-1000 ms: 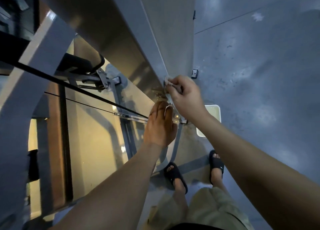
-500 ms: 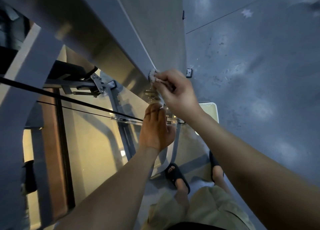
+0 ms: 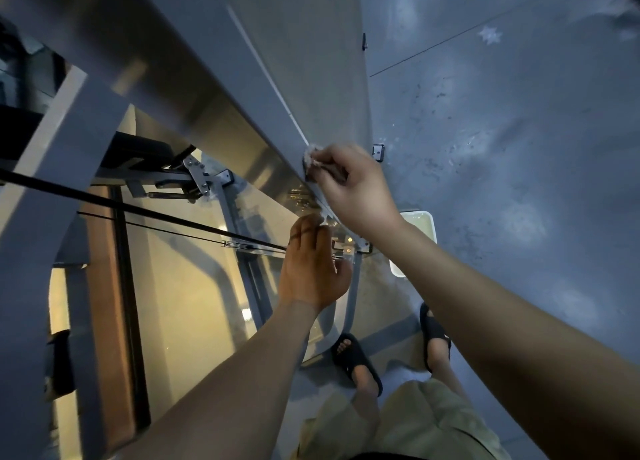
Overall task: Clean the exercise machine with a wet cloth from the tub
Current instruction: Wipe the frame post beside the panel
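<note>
Now looking down from head height: the right hand [image 3: 356, 193], at centre frame, pinches a small pale cloth [image 3: 311, 156] in curled fingers and presses it to the edge of the grey sloping beam of the exercise machine [image 3: 242, 78]. Compared with a second ago, hand and cloth have slid a little higher and leftward along that edge, away from the metal bracket below. That suggests the wiping is advancing up the beam, with much of the frame not yet wiped. The left hand [image 3: 311, 269], just below, has stayed put, fingers fairly straight and together against the bracket where a black cable [image 3: 138, 210] ends; it holds nothing that I can see. A white tub [image 3: 420, 224] sits on the grey floor [image 3: 519, 148], right of centre, partly hidden behind the right forearm.
</note>
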Demonstrator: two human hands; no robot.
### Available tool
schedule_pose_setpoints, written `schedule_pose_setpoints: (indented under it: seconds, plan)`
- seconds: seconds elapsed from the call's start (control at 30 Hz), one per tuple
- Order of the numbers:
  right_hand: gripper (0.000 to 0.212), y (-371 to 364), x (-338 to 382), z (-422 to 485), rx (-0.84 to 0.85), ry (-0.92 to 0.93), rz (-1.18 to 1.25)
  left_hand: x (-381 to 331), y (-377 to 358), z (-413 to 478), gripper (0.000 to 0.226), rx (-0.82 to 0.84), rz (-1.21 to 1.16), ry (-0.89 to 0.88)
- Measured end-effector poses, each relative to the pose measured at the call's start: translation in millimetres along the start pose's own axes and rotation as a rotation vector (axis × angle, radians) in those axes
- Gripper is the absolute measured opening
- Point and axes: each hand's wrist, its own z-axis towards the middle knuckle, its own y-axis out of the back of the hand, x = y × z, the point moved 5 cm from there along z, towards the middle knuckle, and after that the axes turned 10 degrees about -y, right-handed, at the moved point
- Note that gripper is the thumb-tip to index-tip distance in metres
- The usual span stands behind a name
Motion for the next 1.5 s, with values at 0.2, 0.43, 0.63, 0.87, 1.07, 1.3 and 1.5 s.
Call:
schedule_pose_setpoints:
  seconds: [0.2, 0.43, 0.63, 0.87, 1.07, 1.3, 1.5]
  plan:
    - [0.013, 0, 25, -5, -0.047, 0.164, 0.1, -1, 2, 2, 0.046, 0.007, 0.004, 0.008]
    - [0.008, 1, 49, -17, 0.023, 0.311, 0.13, 4, -4, 2, 0.034, 0.036, 0.042, 0.002]
    - [0.01, 7, -28, -2, 0.158, -0.191, 0.008, 0, 3, 1, 0.041, -0.016, -0.003, 0.011]
    - [0.005, -6, -14, 17, 0.374, -0.46, 0.714, 4, 0, 0, 0.039, -0.008, -0.021, 0.012]
    - [0.014, -6, -2, 24, 0.142, -0.298, 0.173, 5, 0, 0, 0.041, -0.002, -0.016, 0.012]
    - [0.017, 3, 12, 7, 0.347, -0.194, 0.306, 4, 0, 0, 0.041, 0.013, -0.018, 0.016]
    - [0.016, 5, 25, 15, 0.058, 0.171, 0.189, 5, -1, 1, 0.045, 0.043, -0.036, 0.033]
